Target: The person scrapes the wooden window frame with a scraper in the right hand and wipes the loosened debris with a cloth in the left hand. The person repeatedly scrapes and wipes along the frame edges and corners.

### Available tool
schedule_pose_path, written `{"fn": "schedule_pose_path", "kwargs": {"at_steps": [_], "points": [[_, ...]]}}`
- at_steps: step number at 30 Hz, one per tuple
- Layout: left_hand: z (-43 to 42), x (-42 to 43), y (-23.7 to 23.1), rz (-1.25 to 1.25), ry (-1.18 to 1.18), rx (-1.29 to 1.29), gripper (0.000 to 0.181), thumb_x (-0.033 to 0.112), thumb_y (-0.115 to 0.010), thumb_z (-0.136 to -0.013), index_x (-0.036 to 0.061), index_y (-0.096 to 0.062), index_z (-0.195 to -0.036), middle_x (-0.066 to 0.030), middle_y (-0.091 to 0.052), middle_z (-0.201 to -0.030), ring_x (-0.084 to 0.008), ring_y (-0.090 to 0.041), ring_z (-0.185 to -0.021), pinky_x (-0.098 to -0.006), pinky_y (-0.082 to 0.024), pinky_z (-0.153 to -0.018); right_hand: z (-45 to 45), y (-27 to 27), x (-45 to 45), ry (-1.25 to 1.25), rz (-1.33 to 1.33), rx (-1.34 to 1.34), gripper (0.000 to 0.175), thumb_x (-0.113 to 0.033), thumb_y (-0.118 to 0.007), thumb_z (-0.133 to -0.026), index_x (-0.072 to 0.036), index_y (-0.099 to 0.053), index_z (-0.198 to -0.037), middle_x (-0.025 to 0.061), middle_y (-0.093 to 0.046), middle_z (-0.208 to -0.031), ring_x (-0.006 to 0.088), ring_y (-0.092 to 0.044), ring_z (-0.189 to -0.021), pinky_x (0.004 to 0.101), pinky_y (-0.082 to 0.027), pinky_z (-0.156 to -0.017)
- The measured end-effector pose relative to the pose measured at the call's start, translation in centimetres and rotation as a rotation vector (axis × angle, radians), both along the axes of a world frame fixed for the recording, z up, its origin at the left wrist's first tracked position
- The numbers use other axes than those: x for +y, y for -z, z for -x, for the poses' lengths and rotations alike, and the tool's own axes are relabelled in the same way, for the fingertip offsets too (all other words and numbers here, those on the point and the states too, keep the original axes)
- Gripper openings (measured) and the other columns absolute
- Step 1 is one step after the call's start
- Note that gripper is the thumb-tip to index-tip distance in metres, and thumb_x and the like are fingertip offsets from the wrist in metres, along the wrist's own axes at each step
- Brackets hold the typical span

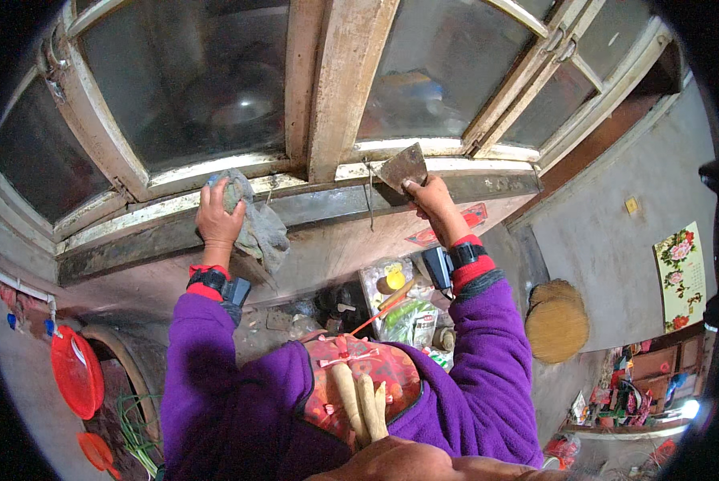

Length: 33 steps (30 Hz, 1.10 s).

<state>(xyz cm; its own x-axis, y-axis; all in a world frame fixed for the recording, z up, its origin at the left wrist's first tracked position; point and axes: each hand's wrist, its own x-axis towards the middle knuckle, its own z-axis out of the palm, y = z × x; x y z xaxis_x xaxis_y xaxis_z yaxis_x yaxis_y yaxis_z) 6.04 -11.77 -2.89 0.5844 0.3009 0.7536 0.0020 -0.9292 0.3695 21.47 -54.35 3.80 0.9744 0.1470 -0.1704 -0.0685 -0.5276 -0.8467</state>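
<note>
My left hand (220, 215) presses a crumpled grey-green cloth (257, 225) against the lower rail of a wooden window frame (344, 78) with worn white paint. Part of the cloth hangs over the edge of the window sill (329, 201). In my right hand (432, 201) is a flat scraper with a wide, stained metal blade (404, 167); its blade points up and left near the bottom rail, and its handle is hidden by my fingers. A thin metal hook (370, 195) hangs from the frame between my hands, nearer the scraper.
Below the sill, a tray or box holds plastic bags (416, 321) and a yellow-topped jar (394, 279). Red plastic basins (77, 373) are at the left. Round woven-looking mats (557, 324) and a floral calendar (679, 278) hang on the right wall.
</note>
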Motion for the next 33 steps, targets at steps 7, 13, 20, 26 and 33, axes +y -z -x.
{"fn": "schedule_pose_path", "kwargs": {"at_steps": [7, 13, 20, 26, 33], "points": [[-0.1, 0.1, 0.1, -0.008, -0.028, 0.003, 0.059, 0.024, -0.076, -0.066, 0.0186, -0.056, -0.121, -0.0132, -0.056, -0.108, -0.0370, -0.061, -0.094, -0.0454, -0.052, -0.075, 0.4, -0.8, -0.1, 0.241, 0.063, 0.029, 0.029, -0.028, -0.069, -0.086, 0.001, -0.064, -0.086, 0.0091, -0.059, -0.061, 0.0171, -0.054, -0.043, 0.0326, -0.042, -0.037], [-0.1, 0.1, 0.2, 0.008, -0.017, 0.016, 0.058, 0.023, -0.075, -0.066, 0.0188, -0.057, -0.121, -0.0134, -0.055, -0.108, -0.0370, -0.061, -0.094, -0.0453, -0.052, -0.076, 0.6, -1.5, 0.7, -0.038, 0.028, 0.078, 0.031, -0.029, -0.069, -0.086, 0.002, -0.064, -0.094, 0.0076, -0.058, -0.060, 0.0170, -0.054, -0.043, 0.0322, -0.043, -0.038], [0.1, 0.0, -0.1, 0.005, -0.032, 0.000, 0.056, 0.023, -0.075, -0.067, 0.0189, -0.057, -0.120, -0.0137, -0.055, -0.107, -0.0377, -0.060, -0.094, -0.0454, -0.052, -0.076, 0.6, -1.3, 0.4, 0.007, -0.043, 0.092, 0.030, -0.028, -0.069, -0.087, 0.001, -0.060, -0.089, 0.0074, -0.057, -0.059, 0.0166, -0.052, -0.043, 0.0320, -0.041, -0.038], [0.1, -0.1, -0.4, 0.015, -0.011, 0.015, 0.058, 0.025, -0.075, -0.067, 0.0189, -0.057, -0.121, -0.0130, -0.055, -0.106, -0.0373, -0.060, -0.094, -0.0460, -0.052, -0.076, 1.5, -1.3, -0.4, 0.100, 0.156, 0.056, 0.025, -0.025, -0.067, -0.088, 0.000, -0.063, -0.091, 0.0069, -0.059, -0.061, 0.0145, -0.051, -0.043, 0.0291, -0.038, -0.037], [0.1, -0.1, -0.5, 0.001, -0.029, 0.005, 0.058, 0.024, -0.075, -0.067, 0.0190, -0.057, -0.121, -0.0126, -0.055, -0.106, -0.0369, -0.060, -0.093, -0.0451, -0.052, -0.075, 4.2, -0.1, -0.1, -0.107, -0.217, 0.085, 0.025, -0.025, -0.064, -0.090, -0.001, -0.063, -0.095, 0.0039, -0.061, -0.066, 0.0103, -0.053, -0.048, 0.0265, -0.042, -0.042]]}}
